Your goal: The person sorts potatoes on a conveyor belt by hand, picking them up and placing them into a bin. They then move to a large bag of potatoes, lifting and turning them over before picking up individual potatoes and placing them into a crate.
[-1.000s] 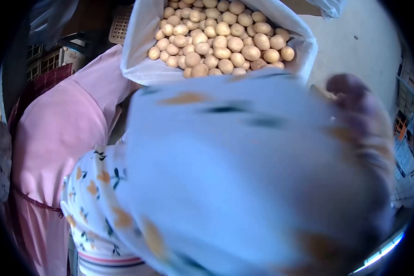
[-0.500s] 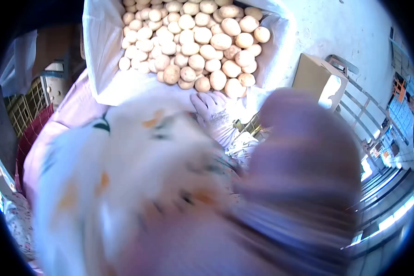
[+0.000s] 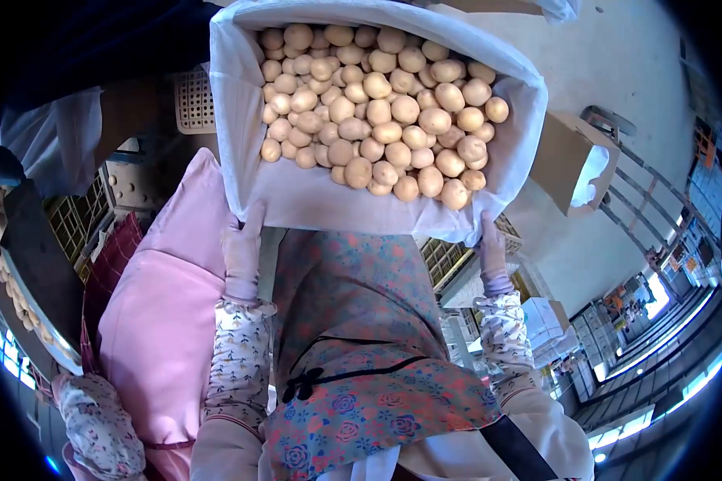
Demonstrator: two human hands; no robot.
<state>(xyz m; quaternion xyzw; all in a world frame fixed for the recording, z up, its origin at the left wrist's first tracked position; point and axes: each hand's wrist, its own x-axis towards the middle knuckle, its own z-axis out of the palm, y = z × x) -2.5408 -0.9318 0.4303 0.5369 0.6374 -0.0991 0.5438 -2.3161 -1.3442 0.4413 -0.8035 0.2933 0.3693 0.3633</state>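
A box lined with white sheeting [image 3: 241, 120] is held in front of my body, its open top facing me. Many round, pale brown potatoes [image 3: 387, 132] fill most of it, and a bare strip of liner shows along the near side. My gloved left hand [image 3: 243, 250] grips the near left corner of the box. At the near right corner, my gloved right hand [image 3: 492, 252] grips the other end. The undersides of both hands' holds are hidden by the liner.
Someone in pink clothing [image 3: 164, 321] is close on my left. A tan cardboard box [image 3: 565, 160] and a metal-framed cart [image 3: 638, 204] are at the right. Beyond my left hand lies a beige perforated crate [image 3: 194, 103]. Yellow crates [image 3: 445, 260] show below the held box.
The blurred head and patterned cloth that covered the lower view are gone. The potato box now appears further right and lower, and both my hands have come into view at its near corners.
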